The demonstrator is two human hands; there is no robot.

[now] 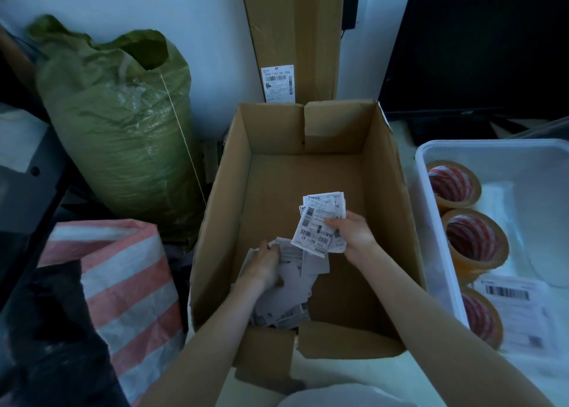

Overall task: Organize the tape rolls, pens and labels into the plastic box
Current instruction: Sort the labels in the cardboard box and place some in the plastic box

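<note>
Inside the open cardboard box (308, 172) both of our hands are at work. Our right hand (351, 231) pinches a fanned sheaf of labels (317, 225), thumb across the top sheets, barcodes facing up, lifted off the box floor. Our left hand (264, 265) curls its fingers round a loose heap of labels (286, 296) lying at the near end of the box, just below the held sheaf and touching it at the edge. Right of the cardboard box, just beside its wall, stands the white plastic box (431, 209). Along its left side we note three tape rolls with red-and-white print: one at the far end (452, 185), one in the middle (474, 240), one nearest us (480, 317). A flat label sheet (514, 308) with a barcode lies in the plastic box beside the near roll. Left of the cardboard box: a green sack (123, 123) and a red-and-white striped bag (123, 283). A tall carton (292, 37) leans on the wall behind; a dark monitor (474, 46) sits far right. No pens can be made out.
</note>
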